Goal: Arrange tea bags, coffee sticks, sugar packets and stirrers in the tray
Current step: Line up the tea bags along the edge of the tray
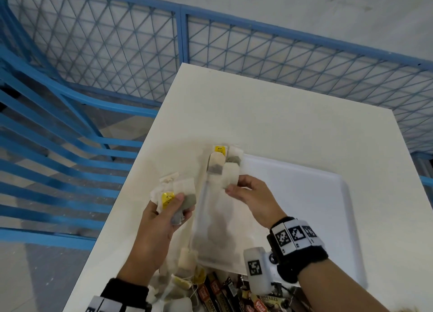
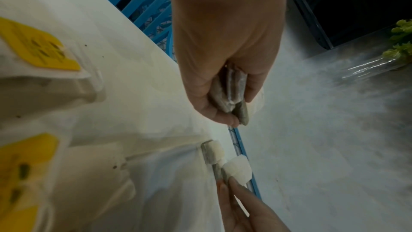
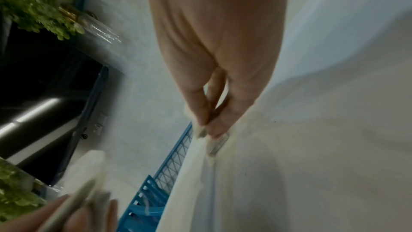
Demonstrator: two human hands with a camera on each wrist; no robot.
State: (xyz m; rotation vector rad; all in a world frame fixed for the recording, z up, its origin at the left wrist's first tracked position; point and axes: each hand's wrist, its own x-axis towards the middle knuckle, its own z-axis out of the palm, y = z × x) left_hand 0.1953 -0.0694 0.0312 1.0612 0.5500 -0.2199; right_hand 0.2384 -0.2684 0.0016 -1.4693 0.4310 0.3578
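Sorting tea bags at the white tray (image 1: 316, 194), lying on the tabletop (image 1: 281, 114). Left hand (image 1: 154, 227), left of the tray, clutching a bunch of tea bags (image 1: 175, 197) with fingers (image 1: 180, 198) curled round them. Right hand (image 1: 253, 199) pinching a single tea bag (image 1: 230, 177) at the tray's far-left corner, beside a few tea bags already laid there (image 1: 221, 159). Looking like an early stage: only that small cluster placed, the rest of the tray showing bare. Waiting at the tray's near edge, a loose heap of tea bags (image 1: 185, 281) and dark coffee sticks (image 1: 218, 293). Sugar packets and stirrers not clearly making themselves out in any view.
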